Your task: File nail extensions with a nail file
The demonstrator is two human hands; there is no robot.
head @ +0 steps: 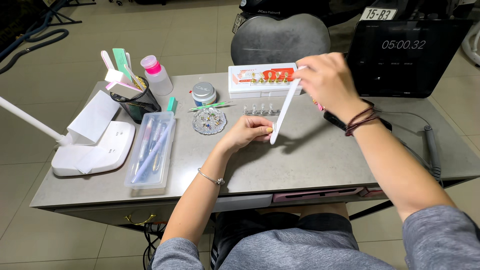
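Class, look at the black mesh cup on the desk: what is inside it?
The black mesh cup holds upright nail files and buffer blocks in white, green and pink. Their lower ends are hidden by the mesh wall.

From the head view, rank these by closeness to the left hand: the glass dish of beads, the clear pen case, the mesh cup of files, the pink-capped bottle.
From the left hand:
1. Glass dish of beads, just to its left.
2. Clear pen case, farther left, near the table's front.
3. Mesh cup of files, left and behind the case.
4. Pink-capped bottle, back left.
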